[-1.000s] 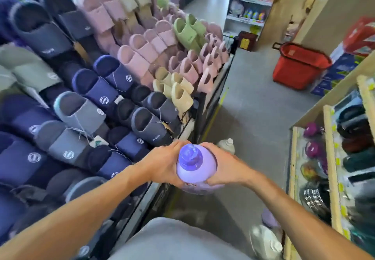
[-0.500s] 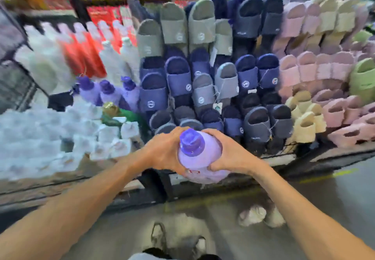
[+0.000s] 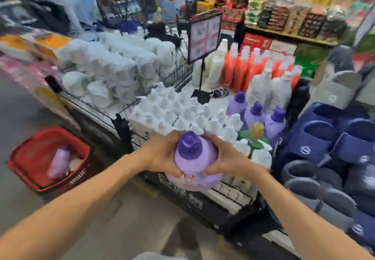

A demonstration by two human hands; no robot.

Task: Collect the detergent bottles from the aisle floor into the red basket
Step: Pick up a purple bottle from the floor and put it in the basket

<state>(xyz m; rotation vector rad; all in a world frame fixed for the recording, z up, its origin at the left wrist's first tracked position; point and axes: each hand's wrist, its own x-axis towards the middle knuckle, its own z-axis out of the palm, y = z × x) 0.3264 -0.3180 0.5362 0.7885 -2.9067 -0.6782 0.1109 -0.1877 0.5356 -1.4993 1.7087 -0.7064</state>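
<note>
Shop shelving crowds the background, with white bottles (image 3: 182, 115) at 12 o'clock and navy slippers (image 3: 316, 144) at 3 o'clock. Both hands clasp a purple detergent bottle (image 3: 194, 164) upright at centre: the left hand (image 3: 162, 154) wraps its left side, the right hand (image 3: 227, 156) its right, fingers curled tight. At 9 o'clock the red basket (image 3: 48, 158) sits on the grey floor (image 3: 24, 105), holding what looks like another purple bottle (image 3: 58, 162), blurred.

Red basket (image 3: 36, 180) motion-blurred, purple bottle inside (image 3: 58, 163) smeared; held bottle's label (image 3: 187, 180) unreadable.
</note>
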